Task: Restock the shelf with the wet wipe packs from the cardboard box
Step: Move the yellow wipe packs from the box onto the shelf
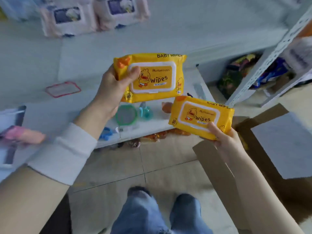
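Note:
My left hand (112, 88) grips one yellow wet wipe pack (157, 78) by its left end, held over the white shelf (84, 53). Lower and to the right, my right hand (224, 134) holds a second yellow wet wipe pack (202, 115) by its lower edge, just off the shelf's front corner. Both packs face up, showing a duck picture and a white lid. The open cardboard box (263, 149) stands on the floor at the right, below my right hand; its inside looks pale and bare.
Two pink wipe packs (67, 21) stand at the back of the shelf. Small items lie on the lower shelf board: a green ring (126, 115), a teal pacifier (146, 112), a red-edged label (63, 89). A white perforated rack post (263, 65) rises at right. My feet stand on tiled floor.

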Demonstrator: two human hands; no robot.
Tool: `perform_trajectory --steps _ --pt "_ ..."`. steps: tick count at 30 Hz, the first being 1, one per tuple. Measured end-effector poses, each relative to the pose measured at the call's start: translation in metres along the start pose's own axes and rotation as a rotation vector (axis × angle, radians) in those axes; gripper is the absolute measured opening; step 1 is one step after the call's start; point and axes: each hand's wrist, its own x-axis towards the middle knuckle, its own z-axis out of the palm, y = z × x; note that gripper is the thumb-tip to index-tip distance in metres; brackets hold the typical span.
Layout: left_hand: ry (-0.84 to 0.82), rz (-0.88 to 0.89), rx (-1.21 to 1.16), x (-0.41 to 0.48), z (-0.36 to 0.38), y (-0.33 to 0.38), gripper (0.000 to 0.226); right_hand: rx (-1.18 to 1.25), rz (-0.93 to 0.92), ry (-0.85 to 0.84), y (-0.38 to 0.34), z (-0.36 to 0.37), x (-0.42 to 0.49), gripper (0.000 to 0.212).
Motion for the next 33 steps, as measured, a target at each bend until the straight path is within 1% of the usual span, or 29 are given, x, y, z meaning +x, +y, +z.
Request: perform_trajectory --steps 3,6,7,8,9,11,13,15,18,21,22,26,29,31,33 --pt "0.139 0.078 -0.013 -0.007 -0.093 0.027 0.019 -0.074 -0.067 -0.112 -0.023 0.088 -0.001 0.08" --pt "0.269 0.107 -0.019 -0.015 -0.187 0.043 0.016 -0.099 -0.124 -0.209 -0.032 0.18 0.001 0.062" --pt "0.314 0.112 -0.008 -0.017 -0.219 0.046 0.018 -0.095 -0.125 -0.242 -0.034 0.209 0.004 0.055" --pt "0.357 0.113 0.003 -0.018 -0.251 0.047 0.022 -0.105 -0.129 -0.283 -0.037 0.237 0.007 0.054" --pt "0.397 0.11 0.016 -0.019 -0.282 0.047 0.023 -0.129 -0.145 -0.323 -0.04 0.265 0.011 0.06" --pt "0.471 0.093 0.032 -0.017 -0.336 0.045 0.02 -0.173 -0.183 -0.384 -0.047 0.319 0.024 0.081" --pt "0.528 0.08 0.02 -0.008 -0.378 0.041 0.013 -0.171 -0.201 -0.412 -0.053 0.365 0.042 0.088" --pt "0.553 0.074 0.0 0.008 -0.411 0.038 0.009 -0.17 -0.22 -0.43 -0.062 0.409 0.062 0.09" --pt "0.601 0.075 -0.019 0.037 -0.456 0.037 0.011 -0.154 -0.25 -0.476 -0.075 0.469 0.097 0.085" --pt "0.654 0.076 -0.027 0.062 -0.493 0.032 0.011 -0.146 -0.252 -0.535 -0.082 0.525 0.13 0.064" --pt "0.656 0.073 -0.028 0.069 -0.504 0.03 0.011 -0.149 -0.251 -0.547 -0.083 0.542 0.139 0.059" --pt "0.676 0.059 0.0 0.098 -0.552 0.021 0.012 -0.176 -0.214 -0.609 -0.077 0.609 0.175 0.052" --pt "0.686 0.065 0.062 0.123 -0.589 0.014 0.012 -0.196 -0.194 -0.596 -0.071 0.656 0.2 0.033" --pt "0.667 0.07 0.1 0.145 -0.616 0.009 0.012 -0.222 -0.189 -0.572 -0.068 0.686 0.218 0.033" --pt "0.626 0.064 0.148 0.17 -0.643 0.005 0.01 -0.266 -0.211 -0.523 -0.063 0.716 0.236 0.039"
